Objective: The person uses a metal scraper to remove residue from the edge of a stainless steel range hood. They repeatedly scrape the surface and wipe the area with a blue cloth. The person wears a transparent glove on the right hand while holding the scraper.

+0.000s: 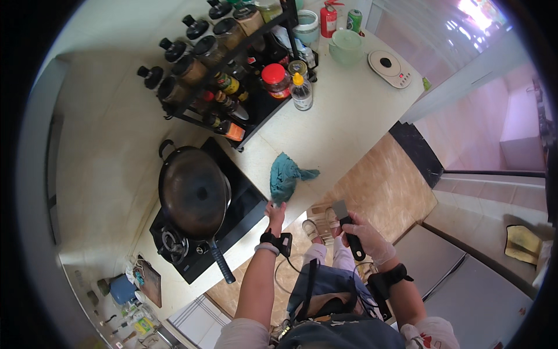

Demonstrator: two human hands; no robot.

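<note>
A crumpled teal cloth (284,178) lies on the pale countertop (344,126), to the right of the gas stove. My left hand (275,213) is at the cloth's lower end, its fingers closed on the fabric. In a clear plastic glove, my right hand (368,237) grips the black handle of a scraper (351,231) over the floor, beyond the counter edge. The scraper's flat metal blade points up and away from me. A large dark wok (194,192) sits on the black stove (244,196), its handle towards me.
A black spice rack (261,118) with several jars and bottles stands at the wall. Beside it are a clear bottle with a yellow cap (301,92), a pale green pot (346,46) and an induction cooker (389,69). A wooden board (149,281) leans left of the stove.
</note>
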